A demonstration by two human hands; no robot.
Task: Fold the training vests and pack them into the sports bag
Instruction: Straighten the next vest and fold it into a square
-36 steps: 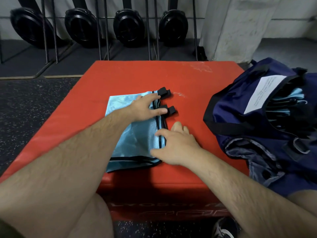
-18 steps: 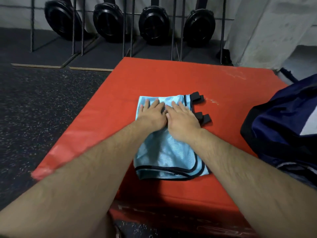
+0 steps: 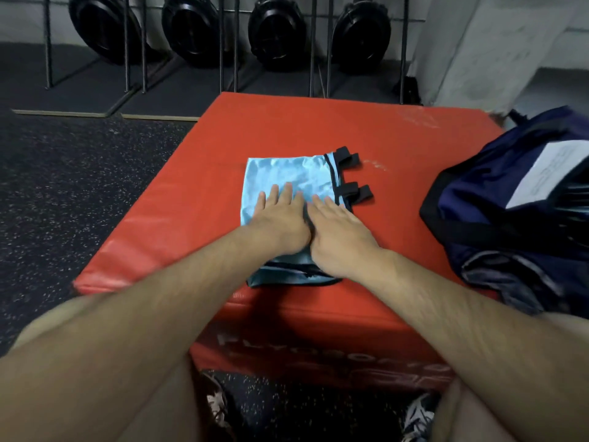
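A folded light-blue training vest [image 3: 287, 177] with black trim and black strap tabs lies on the red padded box [image 3: 318, 129]. My left hand [image 3: 280, 218] and my right hand [image 3: 338, 231] lie flat side by side on the vest, fingers straight, pressing it down. The navy sports bag [image 3: 497, 199] stands open on the box's right side, a white label on its flap, with dark and blue cloth showing inside.
Black weight plates [image 3: 277, 30] hang on a metal rack along the back wall. A concrete pillar [image 3: 471, 49] rises at the back right. Dark speckled rubber floor [image 3: 63, 173] lies to the left. My knees and shoes show at the bottom.
Both hands came together on top of the vest and now press flat a little nearer its front edge. The view swung left, then back right, bringing the bag back in.
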